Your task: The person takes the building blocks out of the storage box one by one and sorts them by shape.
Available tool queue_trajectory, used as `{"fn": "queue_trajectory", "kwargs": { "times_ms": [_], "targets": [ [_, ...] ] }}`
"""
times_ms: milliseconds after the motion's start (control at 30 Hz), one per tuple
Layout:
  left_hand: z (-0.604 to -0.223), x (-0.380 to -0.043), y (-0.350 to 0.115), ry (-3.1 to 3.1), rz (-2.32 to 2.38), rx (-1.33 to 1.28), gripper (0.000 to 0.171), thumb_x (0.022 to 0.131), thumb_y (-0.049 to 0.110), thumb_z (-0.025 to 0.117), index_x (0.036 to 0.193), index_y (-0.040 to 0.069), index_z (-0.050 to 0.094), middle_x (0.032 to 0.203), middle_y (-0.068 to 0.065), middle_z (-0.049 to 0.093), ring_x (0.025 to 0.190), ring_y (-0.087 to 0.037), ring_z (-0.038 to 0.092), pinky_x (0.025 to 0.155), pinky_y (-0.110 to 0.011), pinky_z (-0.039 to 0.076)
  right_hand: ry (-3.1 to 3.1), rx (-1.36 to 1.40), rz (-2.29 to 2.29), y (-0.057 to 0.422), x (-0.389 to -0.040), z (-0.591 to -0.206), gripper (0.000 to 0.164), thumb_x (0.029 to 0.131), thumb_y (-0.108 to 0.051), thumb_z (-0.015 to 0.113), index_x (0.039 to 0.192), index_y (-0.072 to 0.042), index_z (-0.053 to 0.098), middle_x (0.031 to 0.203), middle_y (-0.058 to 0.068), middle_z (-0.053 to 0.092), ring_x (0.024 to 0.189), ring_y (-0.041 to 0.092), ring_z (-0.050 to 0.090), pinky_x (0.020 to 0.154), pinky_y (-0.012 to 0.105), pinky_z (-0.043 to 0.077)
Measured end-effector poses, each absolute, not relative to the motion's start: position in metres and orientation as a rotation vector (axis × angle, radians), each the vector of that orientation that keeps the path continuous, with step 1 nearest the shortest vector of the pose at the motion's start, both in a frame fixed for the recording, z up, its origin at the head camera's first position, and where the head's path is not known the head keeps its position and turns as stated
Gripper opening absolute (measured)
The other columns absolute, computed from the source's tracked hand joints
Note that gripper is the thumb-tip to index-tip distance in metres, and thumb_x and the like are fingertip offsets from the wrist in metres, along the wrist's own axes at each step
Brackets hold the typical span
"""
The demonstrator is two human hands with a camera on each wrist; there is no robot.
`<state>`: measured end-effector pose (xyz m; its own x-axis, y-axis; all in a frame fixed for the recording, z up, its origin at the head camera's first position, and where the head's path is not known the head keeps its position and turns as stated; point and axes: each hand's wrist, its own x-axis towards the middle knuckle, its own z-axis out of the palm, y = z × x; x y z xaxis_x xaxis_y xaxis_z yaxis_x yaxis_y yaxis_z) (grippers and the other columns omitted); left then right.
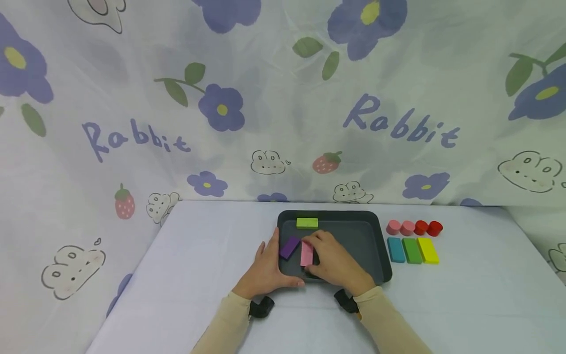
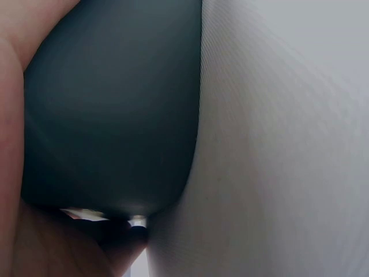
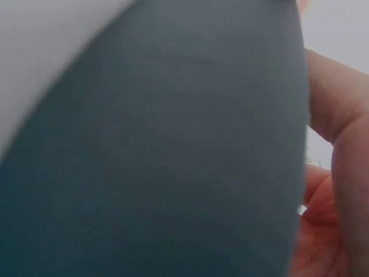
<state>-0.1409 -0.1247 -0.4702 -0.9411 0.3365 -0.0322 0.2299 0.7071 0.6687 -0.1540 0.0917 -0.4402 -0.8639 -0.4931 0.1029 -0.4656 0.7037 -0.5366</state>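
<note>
In the head view, a dark grey tray (image 1: pixel 353 246) lies on the white table. My left hand (image 1: pixel 265 273) rests against its near left corner, fingers fairly straight along the left side and thumb stretched along the front edge. Over the tray's left part, my right hand (image 1: pixel 333 260) pinches a pink block (image 1: pixel 306 253) lengthwise, fingers at the far end and thumb at the near end. Beside it a purple block (image 1: pixel 289 248) lies at a slant. A lime green block (image 1: pixel 307 223) lies by the far wall. Both wrist views mostly show the tray's dark outer surface (image 2: pixel 115 115).
Right of the tray stand two pink cylinders (image 1: pixel 400 227) and two red cylinders (image 1: pixel 428 228) in a row. Nearer lie a blue block (image 1: pixel 396 250), a green block (image 1: pixel 412 250) and a yellow block (image 1: pixel 428 250). A patterned curtain (image 1: pixel 283 98) hangs behind the table.
</note>
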Motion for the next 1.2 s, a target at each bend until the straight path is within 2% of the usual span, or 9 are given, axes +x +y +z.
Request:
{"fn": "queue_trajectory", "kwargs": {
  "times_ms": [700,1200],
  "targets": [
    [-0.471,-0.140,-0.125,2.765,1.060,0.453,0.146,0.064,0.061,0.088,0.159,-0.001,-0.003,0.167,-0.016,0.008,0.152,-0.029,0.019,0.123,-0.055,0.000,2.896,-0.805,-0.850,0.106,-0.152,-0.426,0.063,0.080,-0.017,0.086,0.136,-0.004,0.060,0.132,0.011,0.056,0.123,0.027,0.053,0.104,0.043,0.049],
    [-0.474,-0.142,-0.126,2.776,1.081,0.484,0.147,0.064,0.061,0.089,0.159,-0.001,-0.003,0.167,-0.017,0.007,0.152,-0.029,0.017,0.122,-0.056,0.001,2.907,-0.708,-0.854,0.120,-0.147,-0.411,0.063,0.080,-0.015,0.085,0.137,-0.005,0.059,0.135,0.010,0.056,0.125,0.027,0.053,0.105,0.045,0.049]
  ]
}}
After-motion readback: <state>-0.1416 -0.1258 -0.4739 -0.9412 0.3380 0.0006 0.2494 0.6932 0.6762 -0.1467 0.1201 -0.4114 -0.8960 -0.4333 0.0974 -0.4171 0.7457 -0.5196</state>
